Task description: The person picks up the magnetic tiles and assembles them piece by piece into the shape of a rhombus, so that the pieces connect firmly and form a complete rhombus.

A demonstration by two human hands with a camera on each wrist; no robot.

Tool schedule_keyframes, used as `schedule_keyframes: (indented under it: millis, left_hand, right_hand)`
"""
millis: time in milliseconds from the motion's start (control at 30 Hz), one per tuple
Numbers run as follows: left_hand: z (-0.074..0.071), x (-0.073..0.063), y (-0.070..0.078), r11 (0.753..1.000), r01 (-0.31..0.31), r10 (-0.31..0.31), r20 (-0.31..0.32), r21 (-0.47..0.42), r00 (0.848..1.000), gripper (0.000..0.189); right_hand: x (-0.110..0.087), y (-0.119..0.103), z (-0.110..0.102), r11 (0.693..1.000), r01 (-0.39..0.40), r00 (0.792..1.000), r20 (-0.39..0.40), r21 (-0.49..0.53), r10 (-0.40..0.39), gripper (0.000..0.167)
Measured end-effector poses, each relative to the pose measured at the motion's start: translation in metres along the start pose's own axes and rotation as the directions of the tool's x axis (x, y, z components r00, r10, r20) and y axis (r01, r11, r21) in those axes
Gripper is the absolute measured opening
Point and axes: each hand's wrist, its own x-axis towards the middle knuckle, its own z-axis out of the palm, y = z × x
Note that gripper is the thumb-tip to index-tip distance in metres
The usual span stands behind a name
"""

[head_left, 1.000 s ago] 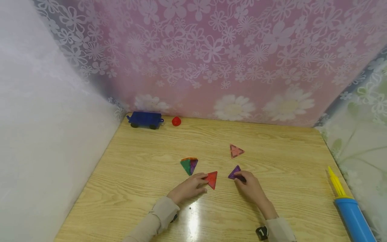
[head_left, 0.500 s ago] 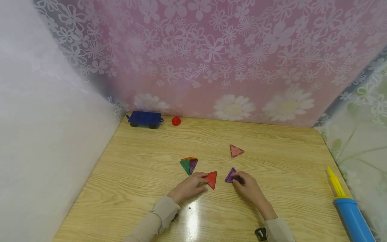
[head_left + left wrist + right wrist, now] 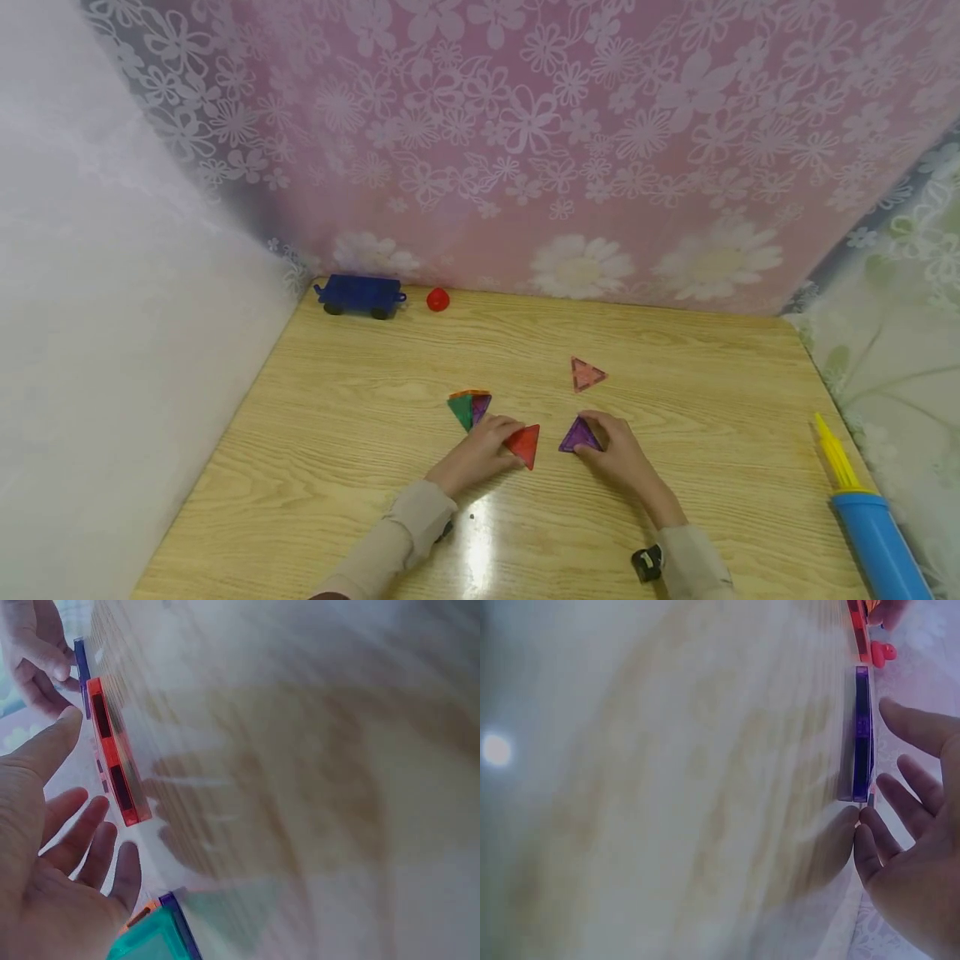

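A: Which way do the pieces lie?
B: Red translucent plastic triangle (image 3: 527,446) flat on wood-grain table (image 3: 375,358), just right of left hand (image 3: 480,457), one straight edge facing right. Purple translucent plastic triangle (image 3: 577,436) just left of right hand (image 3: 624,458), one corner pointing far. Tiles apart, gap between.
A: Long axis? Nearer hand?
B: No clear long axis. Left hand nearer the red, right nearer the purple.
A: Hand states?
B: Both loosely spread, thumb and fingertips about the tile edges. No firm grip seen; contact cannot be told.
A: Writing?
B: None legible on either tile. Black wrist device (image 3: 647,563) beside right sleeve (image 3: 692,560): pale mark, too small to read.
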Motion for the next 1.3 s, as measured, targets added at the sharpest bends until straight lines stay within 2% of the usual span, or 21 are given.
schedule_keyframes:
  millis: [200,400,633,833,967,1300]
  left_hand:
    - [0.005,0.006,0.002,0.998,0.065,-0.065,0.012,-0.006,0.998,0.074]
    - [0.011,0.011,-0.001,0.998,0.063,-0.064,0.007,0.019,0.998,0.076]
    - [0.012,0.014,-0.001,0.997,0.071,-0.071,0.016,0.024,0.997,0.074]
    - [0.013,0.014,-0.001,0.997,0.082,-0.081,0.006,-0.005,0.997,0.071]
    - [0.015,0.016,-0.003,0.996,0.079,-0.079,-0.015,-0.031,0.997,0.068]
    - [0.014,0.016,0.0,0.99,0.103,-0.104,-0.013,-0.098,0.994,0.065]
  right_hand:
    - [0.005,0.001,0.001,1.0,-0.014,0.999,0.038,-0.002,0.014,0.058]
    - [0.005,0.0,0.001,0.999,-0.029,0.999,0.044,-0.014,0.03,0.057]
    - [0.006,0.0,0.003,0.999,0.005,1.0,0.025,-0.041,-0.004,0.056]
    - [0.005,-0.002,0.005,0.999,0.016,0.999,0.031,0.048,-0.018,0.059]
    - [0.003,-0.005,0.006,0.994,-0.012,0.999,0.043,0.109,0.007,0.063]
    - [0.002,-0.007,0.009,0.994,-0.028,0.999,0.036,0.104,0.024,0.065]
